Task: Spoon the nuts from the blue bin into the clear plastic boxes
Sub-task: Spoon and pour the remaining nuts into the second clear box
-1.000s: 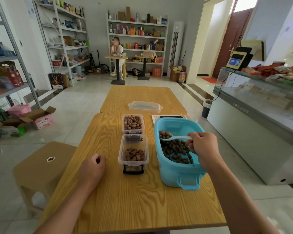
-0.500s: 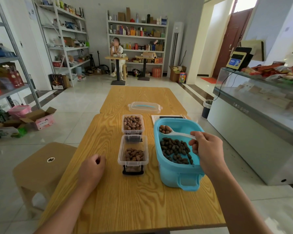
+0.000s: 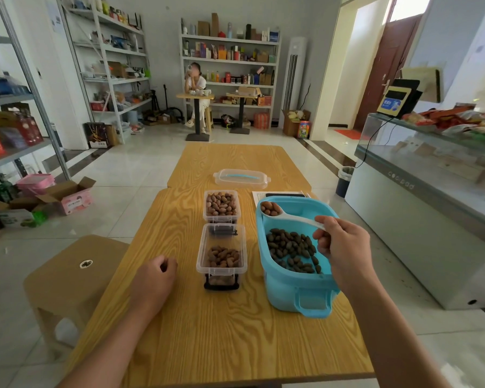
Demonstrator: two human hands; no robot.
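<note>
The right hand (image 3: 345, 250) gripped the handle of a white plastic spoon (image 3: 287, 215); its bowl held several brown nuts (image 3: 270, 209) above the far left corner of the rounded blue plastic bin (image 3: 294, 289); darker nuts lay in the bin's bottom. The left hand (image 3: 154, 275) rested on the wooden bench (image 3: 221, 337), fingers curled loosely, holding nothing. Two clear plastic boxes stood left of the bin; the near box (image 3: 221, 252) was partly filled; the far box (image 3: 221, 206) was nearly full.
</note>
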